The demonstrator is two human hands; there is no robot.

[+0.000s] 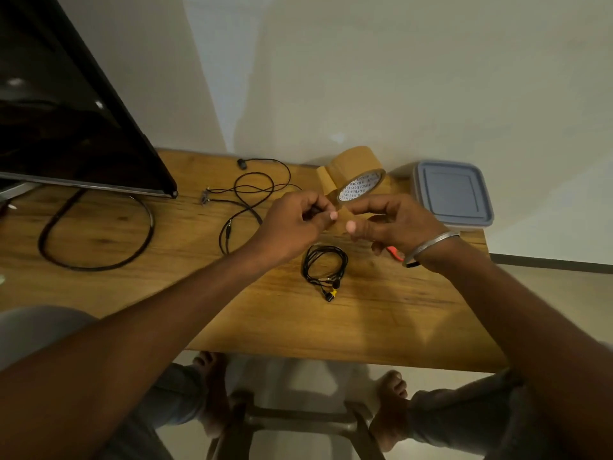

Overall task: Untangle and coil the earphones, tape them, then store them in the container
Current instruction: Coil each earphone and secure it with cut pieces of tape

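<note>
Our left hand (298, 219) pinches the loose end of the tape (356, 175), and our right hand (396, 224) curls its fingers round the roll's near edge, both hands over the table (381, 320). The coiled earphones (325, 265) lie on the wood just below our hands, and a loose pair (253, 194) sprawls farther left. The container (452, 194), lid on, sits at the far right corner beside the roll.

A home is suggested. A wooden table (381, 327) is set against a plain wall (365, 78) beside a screen (59, 121). Bare feet (212, 376) are seen.
</note>
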